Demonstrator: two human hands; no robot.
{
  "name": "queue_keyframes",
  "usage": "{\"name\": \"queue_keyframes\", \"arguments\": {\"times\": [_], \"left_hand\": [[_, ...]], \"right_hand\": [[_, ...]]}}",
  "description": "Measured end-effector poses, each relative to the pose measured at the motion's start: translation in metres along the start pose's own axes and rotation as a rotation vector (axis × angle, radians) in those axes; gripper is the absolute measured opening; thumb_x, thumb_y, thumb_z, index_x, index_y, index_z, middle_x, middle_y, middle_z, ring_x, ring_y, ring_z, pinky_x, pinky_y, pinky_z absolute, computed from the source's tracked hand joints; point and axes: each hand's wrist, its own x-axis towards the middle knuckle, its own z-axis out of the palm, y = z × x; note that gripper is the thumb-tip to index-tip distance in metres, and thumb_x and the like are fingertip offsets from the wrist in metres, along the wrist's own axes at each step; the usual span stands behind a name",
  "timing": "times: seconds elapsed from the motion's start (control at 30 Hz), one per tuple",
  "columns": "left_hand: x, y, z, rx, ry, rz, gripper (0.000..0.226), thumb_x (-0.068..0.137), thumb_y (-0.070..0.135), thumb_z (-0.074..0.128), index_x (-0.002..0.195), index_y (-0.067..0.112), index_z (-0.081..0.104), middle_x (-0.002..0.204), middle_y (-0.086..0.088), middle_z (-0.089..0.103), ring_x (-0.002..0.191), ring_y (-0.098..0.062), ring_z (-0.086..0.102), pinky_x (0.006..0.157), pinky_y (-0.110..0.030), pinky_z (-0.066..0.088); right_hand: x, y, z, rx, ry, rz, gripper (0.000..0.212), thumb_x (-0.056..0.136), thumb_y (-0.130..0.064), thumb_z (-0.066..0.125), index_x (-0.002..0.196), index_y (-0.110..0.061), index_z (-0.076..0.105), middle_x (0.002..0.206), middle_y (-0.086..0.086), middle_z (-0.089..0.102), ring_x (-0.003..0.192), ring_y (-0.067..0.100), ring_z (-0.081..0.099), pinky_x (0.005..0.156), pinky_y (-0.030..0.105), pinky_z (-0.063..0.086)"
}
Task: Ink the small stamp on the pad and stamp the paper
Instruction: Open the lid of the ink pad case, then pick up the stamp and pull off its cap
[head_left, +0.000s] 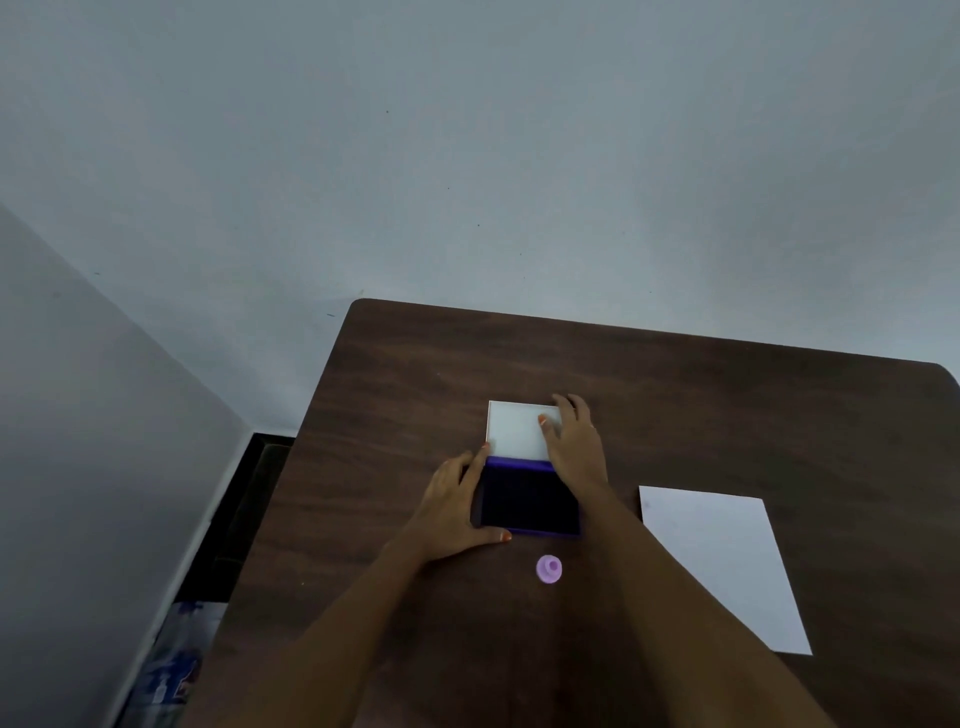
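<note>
Right now the dark purple rectangular ink pad (530, 501) lies open near the middle of the dark brown wooden table (727, 405), its white lid (517, 428) hinged back flat toward the table's far edge. The left hand (457, 506) cups the pad's left side, thumb on the near edge and forefinger reaching up the left side to the hinge, so it is closed around the case. The right hand (574, 441) rests with spread fingers on the right part of the lid, pressing rather than gripping anything. The small lilac round stamp (549, 569) stands untouched just on the near side of the pad, between the two forearms. The white sheet of paper (722, 561) lies toward the table's right edge, apart from the pad, and looks unmarked.

The step in hand seems to be settling the opened pad. To do it well, the lid should be pushed fully flat so it cannot spring back, while the left hand keeps the case from sliding. Fingers should stay off the inked surface. Then one hand can release and take the stamp by its knob.
</note>
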Motion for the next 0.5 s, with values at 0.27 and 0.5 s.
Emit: {"name": "queue_keyframes", "arguments": {"times": [0.27, 0.5], "left_hand": [[0.003, -0.002, 0.002, 0.042, -0.027, -0.007, 0.113, 0.067, 0.057, 0.067, 0.143, 0.03, -0.012, 0.153, -0.009, 0.004, 0.141, -0.027, 0.008, 0.115, -0.044, 0.015], [0.001, 0.005, -0.003, 0.061, -0.027, -0.013, 0.115, 0.066, 0.054, 0.07, 0.143, 0.028, -0.012, 0.153, -0.009, 0.005, 0.14, -0.027, 0.011, 0.114, -0.044, 0.02]], "right_hand": [[0.004, 0.01, 0.004, -0.307, -0.139, -0.089, 0.059, 0.097, -0.042, 0.027, 0.145, -0.012, 0.011, 0.157, 0.008, 0.006, 0.145, 0.024, 0.002, 0.118, 0.04, 0.005], [-0.029, 0.016, -0.019, -0.068, -0.022, -0.069, 0.045, 0.097, -0.034, 0.035, 0.135, -0.012, 0.038, 0.146, 0.011, 0.039, 0.136, 0.024, 0.032, 0.114, 0.035, 0.023]]}}
